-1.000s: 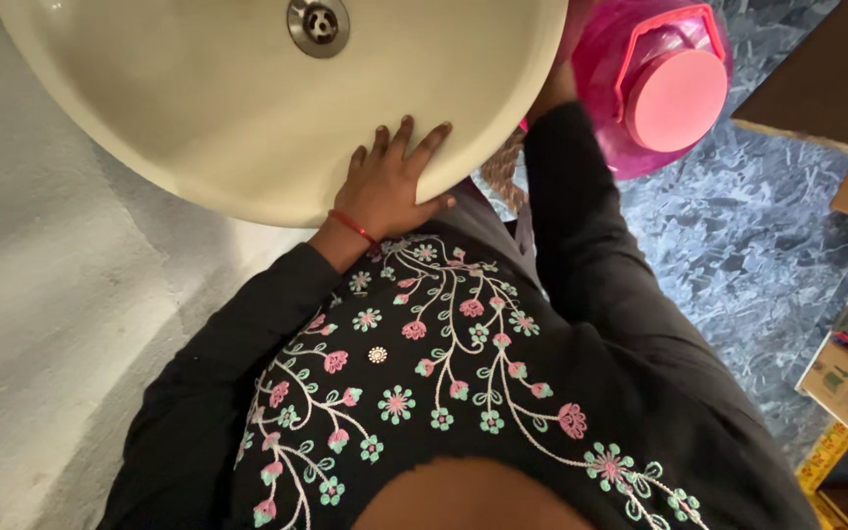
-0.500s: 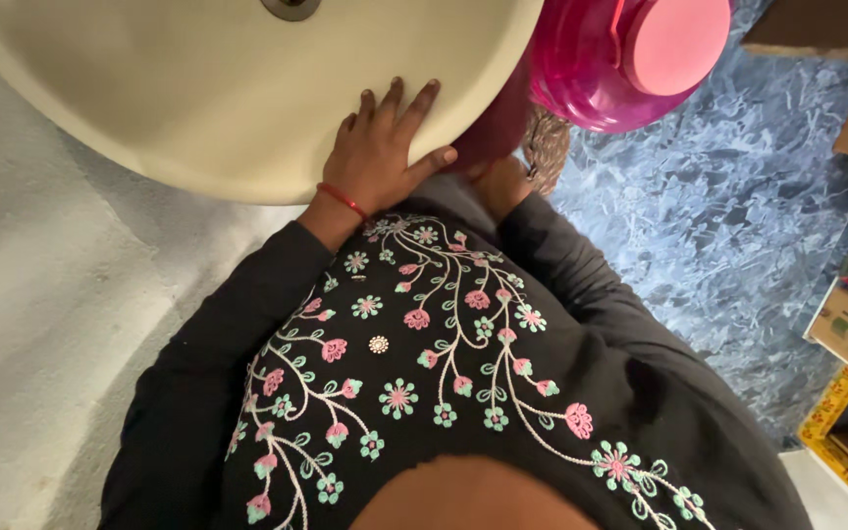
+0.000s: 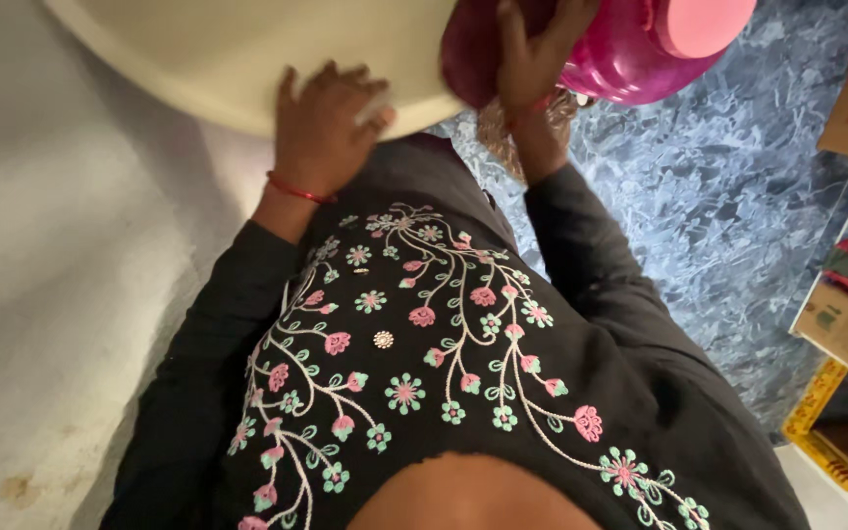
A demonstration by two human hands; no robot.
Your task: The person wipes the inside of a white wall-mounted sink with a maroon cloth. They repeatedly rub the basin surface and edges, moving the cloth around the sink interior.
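Left hand: fingers spread flat on the cream basin rim. Right hand: fingers curled against the pink plastic jug, beside the basin above the blue floor. Risk: grip looks partial; jug could slip and spill.

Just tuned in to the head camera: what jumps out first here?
The bright pink translucent jug at the top right, beside the cream basin, with the right hand on its near side. The left hand, a red thread at its wrist, rests flat on the basin's rim at top centre. Below them, a black top embroidered with pink and mint flowers fills the middle of the view.
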